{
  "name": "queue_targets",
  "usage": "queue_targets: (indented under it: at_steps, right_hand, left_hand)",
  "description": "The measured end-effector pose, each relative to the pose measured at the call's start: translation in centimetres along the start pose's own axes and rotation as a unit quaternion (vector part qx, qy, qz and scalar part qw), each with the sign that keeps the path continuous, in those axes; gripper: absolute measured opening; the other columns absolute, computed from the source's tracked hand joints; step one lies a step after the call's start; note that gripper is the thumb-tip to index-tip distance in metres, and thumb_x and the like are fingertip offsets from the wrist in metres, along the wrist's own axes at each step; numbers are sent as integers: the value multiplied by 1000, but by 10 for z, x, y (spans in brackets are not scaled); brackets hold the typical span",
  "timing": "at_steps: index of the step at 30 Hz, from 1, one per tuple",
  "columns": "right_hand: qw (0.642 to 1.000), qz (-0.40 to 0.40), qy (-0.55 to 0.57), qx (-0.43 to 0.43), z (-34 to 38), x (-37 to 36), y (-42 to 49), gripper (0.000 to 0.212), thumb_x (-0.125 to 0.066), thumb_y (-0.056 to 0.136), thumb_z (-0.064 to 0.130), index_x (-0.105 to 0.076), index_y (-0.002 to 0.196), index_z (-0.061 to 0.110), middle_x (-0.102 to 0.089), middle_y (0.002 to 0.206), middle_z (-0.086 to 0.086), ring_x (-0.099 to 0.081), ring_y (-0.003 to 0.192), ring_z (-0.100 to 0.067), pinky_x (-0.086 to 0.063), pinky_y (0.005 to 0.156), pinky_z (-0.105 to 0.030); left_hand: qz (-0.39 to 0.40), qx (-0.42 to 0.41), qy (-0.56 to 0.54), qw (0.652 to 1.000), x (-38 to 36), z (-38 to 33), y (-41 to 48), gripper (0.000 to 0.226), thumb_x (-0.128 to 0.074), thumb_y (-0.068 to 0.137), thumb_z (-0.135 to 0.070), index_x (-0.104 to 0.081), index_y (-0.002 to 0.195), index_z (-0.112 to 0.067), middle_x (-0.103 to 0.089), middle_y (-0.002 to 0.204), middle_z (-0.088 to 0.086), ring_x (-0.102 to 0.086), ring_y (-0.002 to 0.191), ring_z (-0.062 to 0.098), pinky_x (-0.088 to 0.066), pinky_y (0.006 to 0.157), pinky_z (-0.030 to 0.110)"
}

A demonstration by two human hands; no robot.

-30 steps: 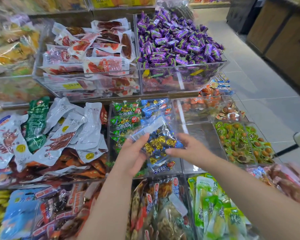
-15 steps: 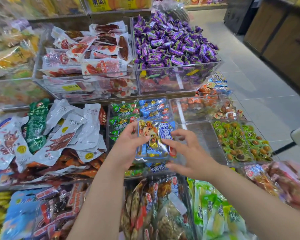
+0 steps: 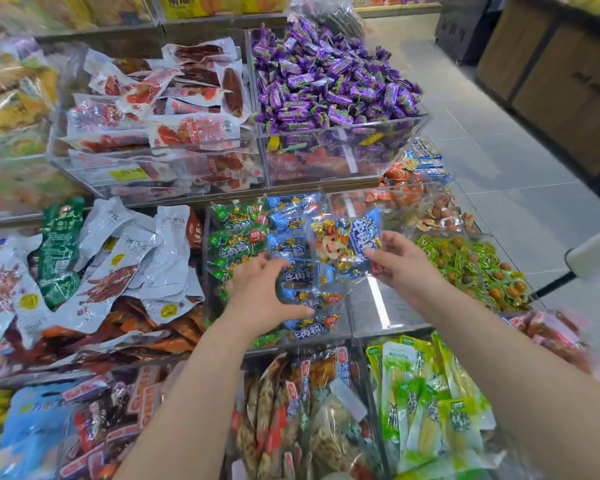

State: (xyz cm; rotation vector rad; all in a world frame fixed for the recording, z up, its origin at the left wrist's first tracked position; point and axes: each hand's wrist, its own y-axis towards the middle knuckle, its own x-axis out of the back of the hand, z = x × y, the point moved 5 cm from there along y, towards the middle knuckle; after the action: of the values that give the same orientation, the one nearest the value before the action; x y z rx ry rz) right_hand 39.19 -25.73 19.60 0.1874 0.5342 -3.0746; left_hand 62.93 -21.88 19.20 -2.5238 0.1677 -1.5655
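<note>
Blue snack packet (image 3: pixel 343 244) is now pinched at its edge by the right hand (image 3: pixel 402 265) alone. The left hand (image 3: pixel 260 292) has let go and hovers open just left of it, over the binned packets (image 3: pixel 305 329), likely free to take another.

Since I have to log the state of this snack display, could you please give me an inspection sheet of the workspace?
Surface: tiered clear plastic bins, one in the middle row nearly bare.
Job's things: blue snack packet held up above a bin of blue packets.
Clutter: purple sweets, red meat packs, white pouches and green packets in neighbouring bins.
Hands: right hand pinches the blue snack packet by its edge; left hand is curved over the blue packets, grip unclear.
Cables: nothing seen.
Surroundings: grey tiled floor, wooden cabinets.
</note>
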Motion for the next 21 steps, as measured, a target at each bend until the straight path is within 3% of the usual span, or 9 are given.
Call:
queue_targets:
  at_steps: [3,6,9,10,12,14,17,19,21]
  right_hand:
    - [1000,23,-5,20,3,1,3,25,-67,82,4,-57,93,25,-58,83,1,-57,69,-12,-47,64,-21]
    - [992,94,-72,53,10,-1,0,31,-68,79,-1,-62,97,24,-61,84,-6,-57,73,-14,-49,61,-18]
    - [955,181,-221,81,11,-10,-10,33,-73,76,-1,-62,90,26,-52,84,-5,-49,80,-15,-44,74,-26]
    - [934,201,-277,102,12,-16,-13,32,-74,75,1,-60,85,28,-51,81,1,-48,79,-12,-43,75,-25]
    - [889,220,-373,152,17,-27,-19,29,-74,77,7,-61,85,32,-54,80,14,-49,77,-4,-40,72,-11]
    - [829,253,-457,201,24,-35,-25,22,-72,80,11,-67,98,24,-56,87,19,-49,78,5,-36,70,-5]
    - [753,299,-551,199,22,-46,-31,24,-68,82,16,-66,106,18,-59,95,8,-54,88,-7,-42,78,-20]
    - [697,269,-629,216,15,-60,-33,30,-61,86,20,-61,115,25,-58,105,3,-54,99,-15,-43,77,-28]
    - [618,234,-706,254,1,-80,-37,40,-53,88,15,-53,126,28,-54,110,-3,-52,105,-23,-44,77,-31]
  left_hand:
    - [2,-22,89,996,-20,-5,10,101,-68,62,-75,-18,145,-45,-26,142,0,-21,129,25,-24,104,46]
    - [-75,-27,121,990,-16,-9,22,103,-67,69,-70,-5,148,-45,-15,144,5,-12,132,28,-19,108,48]
    - [-86,-113,201,969,-10,-14,32,89,-68,79,-48,-14,150,-39,3,159,1,14,145,26,5,114,55]
    - [-69,-148,231,959,-11,-14,35,78,-63,85,-39,-19,150,-35,0,162,-1,13,147,25,10,114,55]
    - [-44,-169,229,958,-9,-8,40,67,-56,90,-41,-26,149,-30,-15,161,-3,-2,149,20,9,115,53]
    - [-43,-167,166,971,-3,-2,45,79,-65,81,-54,-31,147,-29,-35,152,-2,-26,143,19,-4,118,48]
    - [-11,-166,78,983,-1,-5,52,110,-78,65,-59,-18,152,-27,-45,142,0,-40,130,23,-30,110,39]
    - [13,-176,106,979,-4,-11,58,114,-76,65,-63,-17,153,-23,-41,143,2,-36,132,24,-29,109,39]
    - [43,-182,137,973,-6,-17,64,104,-74,67,-63,-25,151,-26,-27,152,2,-23,140,26,-18,113,41]
